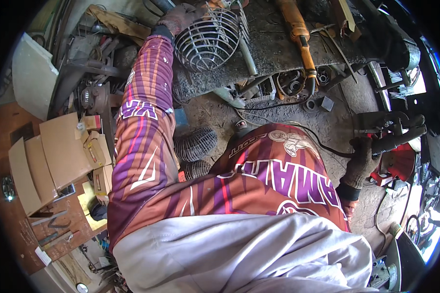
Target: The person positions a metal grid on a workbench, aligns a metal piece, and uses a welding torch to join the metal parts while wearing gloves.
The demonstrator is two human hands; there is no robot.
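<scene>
Head view: at left stood an open cardboard box. To its right, on the far side, the gloved left hand met the left rim of a domed metal-bar cage, which lay on a dark worktable; whether the fingers gripped it could not be told. Nearer, on the floor, lay a ribbed wire coil. Farther right, an orange power tool lay on the table. At right, the gloved right hand clasped a dark tong-like holder, from which a black cable ran leftward.
</scene>
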